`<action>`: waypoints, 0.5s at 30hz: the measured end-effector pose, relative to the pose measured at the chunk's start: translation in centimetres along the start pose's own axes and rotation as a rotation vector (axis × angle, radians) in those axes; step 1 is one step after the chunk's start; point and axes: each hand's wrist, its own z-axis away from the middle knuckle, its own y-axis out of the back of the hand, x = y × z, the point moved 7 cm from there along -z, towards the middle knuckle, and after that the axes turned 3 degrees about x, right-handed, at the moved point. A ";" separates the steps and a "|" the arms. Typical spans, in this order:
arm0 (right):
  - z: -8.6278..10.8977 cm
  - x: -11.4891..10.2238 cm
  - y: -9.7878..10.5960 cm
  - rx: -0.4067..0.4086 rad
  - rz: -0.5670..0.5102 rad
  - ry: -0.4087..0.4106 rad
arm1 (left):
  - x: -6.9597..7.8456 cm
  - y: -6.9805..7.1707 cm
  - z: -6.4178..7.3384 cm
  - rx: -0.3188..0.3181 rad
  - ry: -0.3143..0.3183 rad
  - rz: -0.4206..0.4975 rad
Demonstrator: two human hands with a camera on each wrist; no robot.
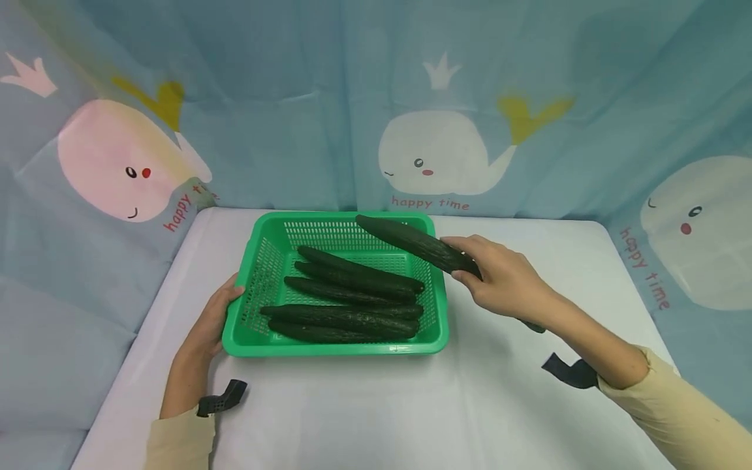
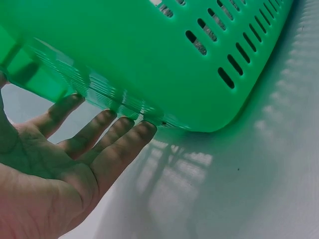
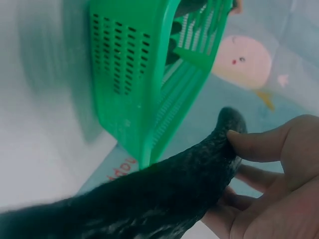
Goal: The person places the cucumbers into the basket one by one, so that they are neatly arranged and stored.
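A long dark green cucumber slants through the air, its far end over the right part of a green plastic basket. My right hand grips it between thumb and fingers, covering part of its length. In the right wrist view, the thumb presses on the cucumber. Several more cucumbers lie lengthwise inside the basket. At the basket's left side, my left hand holds the rim, thumb on top. In the left wrist view, its fingertips touch the basket from outside.
The basket stands on a white-covered table. Behind and beside the table hangs a blue curtain with whale prints. A black strap is on the left wrist, another black strap on the right.
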 end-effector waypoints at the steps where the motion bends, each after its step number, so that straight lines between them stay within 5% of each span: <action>1: -0.2 -0.2 -0.2 -0.007 0.004 0.000 | -0.1 0.0 0.1 0.005 0.002 0.005; 15: -3.4 -3.4 -1.3 -0.112 0.011 0.002 | -0.1 -0.3 0.4 0.012 0.014 0.005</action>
